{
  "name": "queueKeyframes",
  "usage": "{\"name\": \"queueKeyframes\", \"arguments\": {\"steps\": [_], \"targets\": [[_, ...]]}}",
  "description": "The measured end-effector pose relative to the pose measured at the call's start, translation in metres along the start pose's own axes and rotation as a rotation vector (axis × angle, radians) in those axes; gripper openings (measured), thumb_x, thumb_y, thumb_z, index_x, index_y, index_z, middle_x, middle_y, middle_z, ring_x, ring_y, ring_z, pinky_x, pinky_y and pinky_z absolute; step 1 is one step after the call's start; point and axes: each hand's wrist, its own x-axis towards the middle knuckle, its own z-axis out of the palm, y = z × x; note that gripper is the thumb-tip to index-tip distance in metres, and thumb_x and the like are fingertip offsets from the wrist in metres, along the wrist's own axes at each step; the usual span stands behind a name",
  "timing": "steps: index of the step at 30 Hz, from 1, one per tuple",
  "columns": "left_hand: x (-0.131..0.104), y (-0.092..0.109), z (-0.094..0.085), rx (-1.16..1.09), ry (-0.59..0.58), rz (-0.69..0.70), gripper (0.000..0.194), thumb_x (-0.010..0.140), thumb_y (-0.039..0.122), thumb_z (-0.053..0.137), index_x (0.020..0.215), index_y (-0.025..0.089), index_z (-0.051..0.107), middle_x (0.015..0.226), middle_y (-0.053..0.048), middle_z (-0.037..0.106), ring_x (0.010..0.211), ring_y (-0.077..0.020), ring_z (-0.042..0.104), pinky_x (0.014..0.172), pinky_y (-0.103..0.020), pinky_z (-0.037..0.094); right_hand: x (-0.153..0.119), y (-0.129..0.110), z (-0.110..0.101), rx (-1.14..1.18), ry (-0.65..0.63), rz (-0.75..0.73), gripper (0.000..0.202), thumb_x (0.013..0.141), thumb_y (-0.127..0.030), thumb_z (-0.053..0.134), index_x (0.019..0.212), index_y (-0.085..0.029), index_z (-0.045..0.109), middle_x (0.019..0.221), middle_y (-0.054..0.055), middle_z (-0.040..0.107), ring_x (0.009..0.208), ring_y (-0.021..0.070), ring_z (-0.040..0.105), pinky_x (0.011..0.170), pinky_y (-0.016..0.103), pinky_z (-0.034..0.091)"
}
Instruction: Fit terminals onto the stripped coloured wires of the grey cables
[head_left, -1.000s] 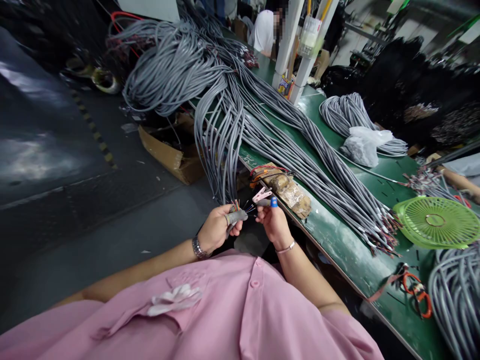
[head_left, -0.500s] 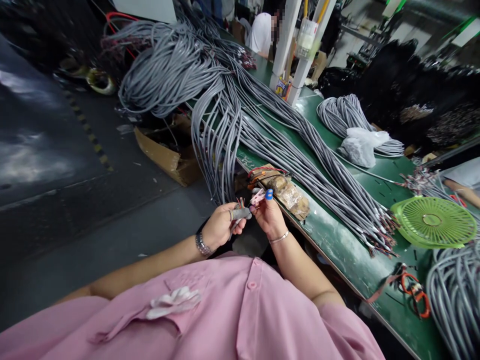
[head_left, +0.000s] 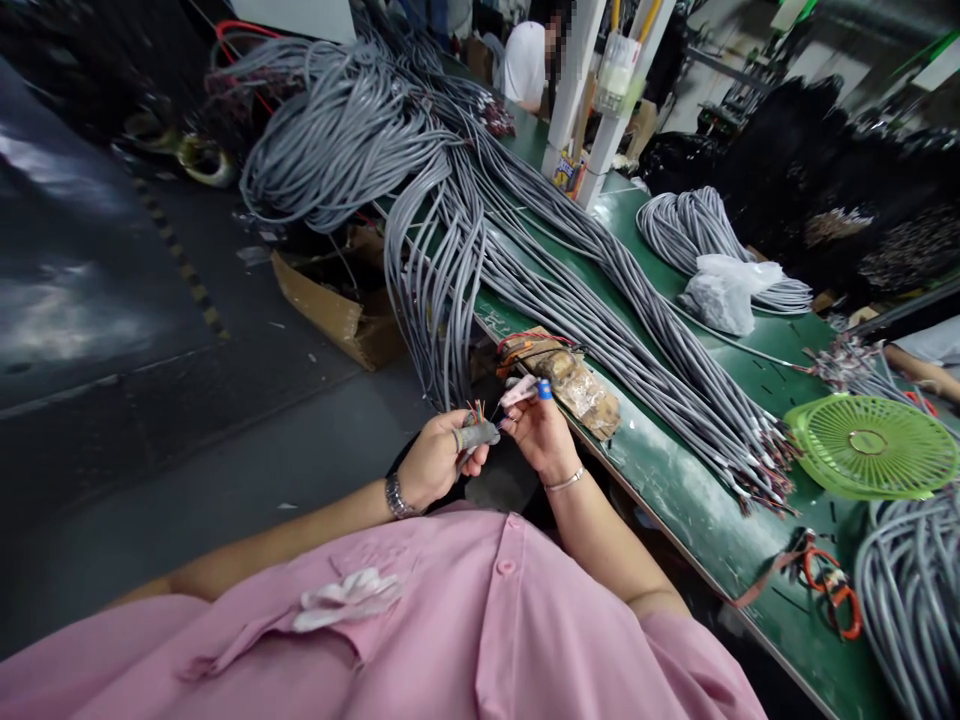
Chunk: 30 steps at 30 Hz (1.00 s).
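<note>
My left hand (head_left: 439,460) is closed around the end of a grey cable, most of it hidden in my fingers. Thin coloured wires (head_left: 477,411) fan upward from it beside a grey covering (head_left: 476,435) that seems to sit on my thumb. Just to the right, my right hand (head_left: 544,435) is pinched, with a pale pink wrap on one finger and a blue band (head_left: 544,389) at another fingertip. A thin dark wire (head_left: 497,418) seems to run from its fingertips to the cable end; its exact hold is too small to make out.
Long grey cables (head_left: 570,280) lie along the green table (head_left: 675,510). A taped cardboard piece (head_left: 589,395) is at its near edge. A green fan (head_left: 866,443) and orange-handled scissors (head_left: 832,590) lie to the right. Below the hanging cables stands a cardboard box (head_left: 322,305). Other people are partly visible.
My right hand has shifted slightly right, widening the gap between my hands. My left hand has moved slightly left and keeps hold of the cable.
</note>
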Motion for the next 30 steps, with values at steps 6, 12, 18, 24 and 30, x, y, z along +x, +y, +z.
{"name": "queueKeyframes", "arguments": {"steps": [6,12,18,24,30], "targets": [[0.002,0.001,0.002,-0.034,0.033,0.074,0.018,0.073,0.031,0.07,0.07,0.016,0.059,0.049,0.002,0.059,0.037,-0.0085,0.048,0.037,-0.02,0.035,-0.004,0.004,0.003,-0.076,0.026,-0.102,0.033,0.08,-0.049,0.067,0.091,-0.018,0.067,0.077,-0.001,0.06,0.059,0.0079,0.051,0.054,0.019,0.05],[0.012,-0.002,0.002,-0.055,0.048,0.086,0.016,0.074,0.029,0.068,0.071,0.016,0.059,0.049,0.002,0.059,0.038,-0.0093,0.049,0.037,-0.02,0.035,-0.007,0.003,0.006,-0.031,-0.004,-0.102,0.03,0.08,-0.047,0.069,0.09,-0.018,0.067,0.075,-0.001,0.058,0.061,0.0078,0.049,0.056,0.018,0.049],[0.017,-0.007,0.001,-0.044,0.042,0.063,0.015,0.074,0.028,0.067,0.071,0.015,0.059,0.049,0.001,0.059,0.037,-0.0094,0.049,0.036,-0.02,0.035,-0.005,0.004,0.004,0.014,-0.002,-0.116,0.026,0.079,-0.042,0.071,0.09,-0.018,0.069,0.074,-0.001,0.059,0.062,0.0079,0.05,0.06,0.019,0.05],[0.015,-0.011,-0.001,-0.007,0.018,0.056,0.015,0.074,0.027,0.067,0.071,0.015,0.059,0.048,0.001,0.059,0.036,-0.009,0.049,0.035,-0.019,0.034,-0.005,0.006,0.004,0.04,-0.006,-0.107,0.027,0.08,-0.044,0.07,0.088,-0.019,0.068,0.075,-0.001,0.061,0.062,0.0081,0.05,0.06,0.02,0.049],[0.011,-0.011,-0.002,0.007,0.016,0.063,0.017,0.073,0.029,0.068,0.07,0.015,0.059,0.048,0.001,0.059,0.036,-0.0088,0.048,0.035,-0.019,0.034,-0.005,0.006,0.002,0.009,0.012,-0.049,0.035,0.079,-0.052,0.067,0.088,-0.018,0.067,0.08,0.001,0.065,0.062,0.0088,0.054,0.057,0.021,0.049]]}}
